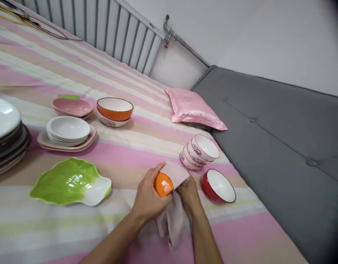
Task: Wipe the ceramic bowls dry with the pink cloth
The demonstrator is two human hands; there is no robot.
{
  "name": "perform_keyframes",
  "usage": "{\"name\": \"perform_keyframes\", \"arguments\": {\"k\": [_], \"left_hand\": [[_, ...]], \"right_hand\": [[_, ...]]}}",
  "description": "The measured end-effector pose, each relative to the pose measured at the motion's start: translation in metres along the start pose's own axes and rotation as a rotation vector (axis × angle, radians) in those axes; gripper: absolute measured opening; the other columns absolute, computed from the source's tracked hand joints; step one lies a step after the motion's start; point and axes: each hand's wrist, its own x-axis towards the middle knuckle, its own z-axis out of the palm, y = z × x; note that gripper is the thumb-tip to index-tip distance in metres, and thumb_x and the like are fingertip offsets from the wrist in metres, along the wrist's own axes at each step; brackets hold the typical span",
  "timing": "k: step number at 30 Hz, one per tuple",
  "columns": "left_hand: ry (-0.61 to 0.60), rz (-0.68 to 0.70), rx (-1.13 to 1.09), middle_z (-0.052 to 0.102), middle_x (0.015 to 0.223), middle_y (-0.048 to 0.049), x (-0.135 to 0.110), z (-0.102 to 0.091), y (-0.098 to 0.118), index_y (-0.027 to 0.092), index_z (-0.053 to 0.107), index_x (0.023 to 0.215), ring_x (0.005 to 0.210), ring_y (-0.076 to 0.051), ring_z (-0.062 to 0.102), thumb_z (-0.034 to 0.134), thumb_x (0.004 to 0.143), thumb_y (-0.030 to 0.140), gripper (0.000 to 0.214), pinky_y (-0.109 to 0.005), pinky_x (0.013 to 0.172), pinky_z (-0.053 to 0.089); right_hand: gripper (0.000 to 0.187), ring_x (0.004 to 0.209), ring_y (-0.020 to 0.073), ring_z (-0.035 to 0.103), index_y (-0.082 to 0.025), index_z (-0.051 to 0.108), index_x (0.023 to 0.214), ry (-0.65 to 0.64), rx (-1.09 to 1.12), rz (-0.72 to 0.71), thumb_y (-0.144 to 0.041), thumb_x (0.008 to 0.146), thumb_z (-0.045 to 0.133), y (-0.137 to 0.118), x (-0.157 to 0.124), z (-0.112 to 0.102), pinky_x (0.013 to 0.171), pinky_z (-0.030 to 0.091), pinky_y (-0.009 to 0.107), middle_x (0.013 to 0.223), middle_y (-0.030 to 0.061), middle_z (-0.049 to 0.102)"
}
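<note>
My left hand point(149, 196) is closed around an orange bowl point(163, 184), thumb and fingers on its glossy outer side. A pale pinkish-grey cloth point(173, 216) covers part of the bowl and hangs down between my forearms. My right hand point(188, 190) grips the cloth against the bowl's right side; its fingertips are hidden behind the fabric. Right of my hands sits a red bowl point(218, 186) with a white inside and dark rim, tilted. Just beyond is a leaning stack of white bowls point(199, 152) with red rims and printed patterns.
At left lie a green leaf-shaped dish point(67, 181), small white bowls point(68, 128) on a tray, pink dishes point(72, 107), stacked orange and white bowls point(115, 111) and a plate stack point(6, 146). A pink pillow point(195, 108) rests by the grey headboard point(267, 128). Cables point(34, 24) lie far left.
</note>
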Motion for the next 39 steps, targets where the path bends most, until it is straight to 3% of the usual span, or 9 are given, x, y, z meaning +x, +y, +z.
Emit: {"name": "perform_keyframes", "arguments": {"k": [3,5,8,11,16,22,30,39], "left_hand": [[-0.004,0.001,0.000,0.058,0.118,-0.0079,0.000,-0.001,0.000,0.020,0.047,0.130,0.106,-0.025,0.056,0.054,0.055,0.007,0.077,-0.041,0.092,0.046],[-0.016,0.009,-0.001,0.057,0.119,-0.0075,0.000,-0.001,0.000,0.021,0.046,0.131,0.107,-0.025,0.056,0.054,0.055,0.007,0.078,-0.041,0.093,0.046],[-0.040,0.056,0.010,0.056,0.120,-0.0069,-0.002,0.000,-0.002,0.022,0.044,0.132,0.108,-0.025,0.055,0.054,0.054,0.007,0.080,-0.041,0.094,0.045],[-0.052,0.128,0.021,0.057,0.120,-0.0070,-0.004,0.002,-0.002,0.023,0.043,0.132,0.109,-0.025,0.055,0.055,0.054,0.009,0.079,-0.042,0.095,0.044],[-0.063,0.217,0.033,0.057,0.122,-0.0085,-0.005,0.005,-0.001,0.019,0.045,0.127,0.113,-0.026,0.054,0.057,0.056,0.014,0.071,-0.041,0.100,0.042],[-0.064,0.174,0.067,0.052,0.132,-0.0111,-0.006,0.006,-0.004,0.016,0.039,0.133,0.120,-0.027,0.050,0.057,0.055,0.015,0.081,-0.043,0.104,0.040],[-0.077,0.128,0.092,0.051,0.133,-0.0121,-0.008,0.005,-0.004,0.015,0.034,0.136,0.120,-0.027,0.050,0.055,0.053,0.014,0.087,-0.044,0.103,0.041],[-0.067,0.134,0.096,0.055,0.126,-0.0110,-0.006,0.006,-0.003,0.014,0.040,0.131,0.113,-0.025,0.054,0.055,0.052,0.013,0.081,-0.041,0.099,0.043]], "right_hand": [[0.070,0.104,0.0260,0.062,-0.017,0.048,0.127,-0.068,0.001,0.077,-0.020,0.061,0.070,-0.014,-0.001,-0.014,0.086,0.051,0.038,0.120,0.0131,0.062],[0.077,0.113,0.0276,0.057,-0.020,0.043,0.132,-0.061,-0.123,0.017,-0.024,0.062,0.074,-0.030,-0.005,-0.024,0.091,0.048,0.041,0.126,0.0132,0.058],[0.062,0.121,0.0285,0.050,-0.024,0.049,0.128,-0.034,-0.420,-0.227,-0.022,0.069,0.068,-0.056,-0.012,-0.032,0.100,0.040,0.048,0.130,0.0101,0.055],[0.054,0.124,0.0274,0.047,-0.026,0.055,0.123,-0.050,-0.650,-0.505,-0.010,0.072,0.053,-0.074,-0.021,-0.026,0.103,0.036,0.050,0.127,0.0064,0.058],[0.057,0.117,0.0226,0.054,-0.021,0.055,0.125,-0.094,-0.748,-0.670,-0.003,0.073,0.041,-0.074,-0.022,-0.010,0.097,0.044,0.042,0.124,0.0067,0.061],[0.041,0.108,0.0209,0.061,-0.022,0.064,0.115,0.002,-0.698,-0.711,-0.007,0.084,0.041,-0.066,-0.017,-0.006,0.093,0.046,0.037,0.114,0.0056,0.067],[0.037,0.105,0.0190,0.062,-0.023,0.067,0.108,-0.025,-0.519,-0.626,-0.009,0.081,0.047,-0.063,-0.014,-0.009,0.092,0.048,0.035,0.109,0.0036,0.069],[0.032,0.102,0.0192,0.063,-0.021,0.068,0.105,0.000,-0.456,-0.616,-0.010,0.080,0.050,-0.057,-0.012,-0.009,0.091,0.048,0.034,0.106,0.0042,0.070]]}}
